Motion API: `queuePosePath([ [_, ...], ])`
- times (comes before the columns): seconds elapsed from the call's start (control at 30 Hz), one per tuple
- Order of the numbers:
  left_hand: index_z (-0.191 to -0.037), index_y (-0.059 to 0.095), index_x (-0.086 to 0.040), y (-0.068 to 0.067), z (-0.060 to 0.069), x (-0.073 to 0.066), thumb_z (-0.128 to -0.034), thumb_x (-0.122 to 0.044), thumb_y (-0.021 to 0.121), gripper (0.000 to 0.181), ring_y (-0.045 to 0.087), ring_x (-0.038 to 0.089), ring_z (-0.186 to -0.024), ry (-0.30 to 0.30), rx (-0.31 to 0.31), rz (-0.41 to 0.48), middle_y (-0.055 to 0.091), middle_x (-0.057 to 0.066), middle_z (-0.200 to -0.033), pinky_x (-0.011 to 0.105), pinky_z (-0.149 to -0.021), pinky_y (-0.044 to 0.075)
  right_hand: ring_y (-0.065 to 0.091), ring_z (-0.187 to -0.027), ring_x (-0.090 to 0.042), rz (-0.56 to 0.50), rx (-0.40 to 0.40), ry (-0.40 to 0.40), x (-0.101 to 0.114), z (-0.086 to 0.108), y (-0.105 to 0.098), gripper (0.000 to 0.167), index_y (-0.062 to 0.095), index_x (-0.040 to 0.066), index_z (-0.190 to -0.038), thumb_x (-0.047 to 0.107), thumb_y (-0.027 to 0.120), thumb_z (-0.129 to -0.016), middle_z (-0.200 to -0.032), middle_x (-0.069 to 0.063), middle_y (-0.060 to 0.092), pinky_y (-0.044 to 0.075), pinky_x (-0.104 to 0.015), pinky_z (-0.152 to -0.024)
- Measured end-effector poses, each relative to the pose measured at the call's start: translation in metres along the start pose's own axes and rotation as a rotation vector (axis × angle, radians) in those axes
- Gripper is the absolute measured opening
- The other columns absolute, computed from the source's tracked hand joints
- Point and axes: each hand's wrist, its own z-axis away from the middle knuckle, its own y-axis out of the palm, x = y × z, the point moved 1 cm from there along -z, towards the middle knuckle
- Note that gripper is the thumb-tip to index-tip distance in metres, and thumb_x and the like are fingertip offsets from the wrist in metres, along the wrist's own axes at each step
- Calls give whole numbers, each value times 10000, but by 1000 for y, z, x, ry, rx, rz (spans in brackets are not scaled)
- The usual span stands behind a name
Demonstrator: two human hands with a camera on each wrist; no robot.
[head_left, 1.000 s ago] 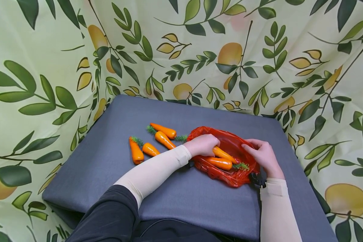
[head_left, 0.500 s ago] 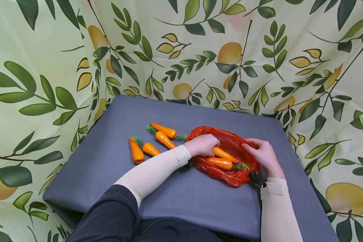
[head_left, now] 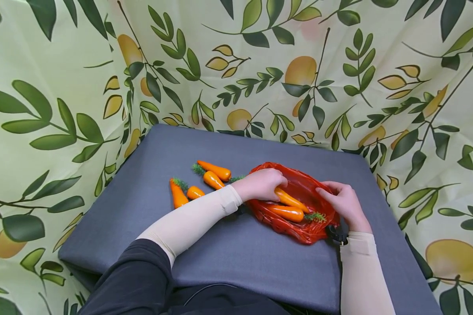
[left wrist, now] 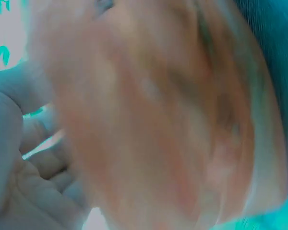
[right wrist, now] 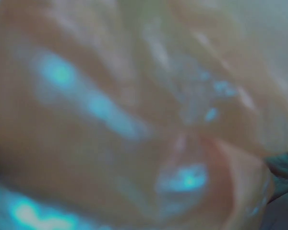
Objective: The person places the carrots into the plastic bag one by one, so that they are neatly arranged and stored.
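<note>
Left hand point(head_left: 262, 184): fingers bent downward into the mouth of the bag, at the upper end of a carrot. Their tips are hidden, and whether they are clamped on the carrot cannot be told. In the left wrist view, part of this hand shows at the left edge beside a blurred reddish surface.

Right hand point(head_left: 347, 203): thumb over the rim and fingers behind it, the edge of the bag pinched between them. The right wrist view is too blurred to add detail.

The red bag point(head_left: 305, 186) lies on its side between the hands, mouth facing the wearer. Inside are two carrots: the upper carrot point(head_left: 292, 201), slanting from the left hand, and the lower carrot point(head_left: 287, 213), nearer the wearer, a green tuft beside its thick end.

Left of the bag, four loose carrots point(head_left: 216, 169) lie on the grey table point(head_left: 228, 253), some partly covered by the left forearm. Pale sleeves point(head_left: 189, 223) cover both forearms. Behind the table hangs a cloth point(head_left: 268, 52) printed with leaves and fruit.
</note>
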Motion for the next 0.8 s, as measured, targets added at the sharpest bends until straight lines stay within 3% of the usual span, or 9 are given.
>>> queuePosePath([
  [0.2,-1355,786,-155,-32,25,1,-998,-325,846,400,661,174,-1229,62,-45,50,755,29,-1345,304,-1121,545,773,-943,-107,4,0,0,0,1,1,563,713,8,-1442,453,707,-1096,-1313,-283,767,656,-227,-787],
  [0.47,-1378,772,-146,-75,61,16,-1004,-336,835,424,668,195,-1276,29,-169,58,750,32,-1366,354,-1137,553,780,-956,-152,10,12,3,3,0,0,579,704,12,-1454,467,705,-1096,-1323,-287,762,663,-247,-775],
  [0.8,-1400,768,-154,-99,91,39,-998,-358,843,457,671,209,-1350,-34,-249,52,755,12,-1401,390,-1206,513,754,-938,-71,16,14,-2,1,-1,1,574,708,5,-1447,460,700,-1098,-1323,-287,761,655,-226,-784],
])
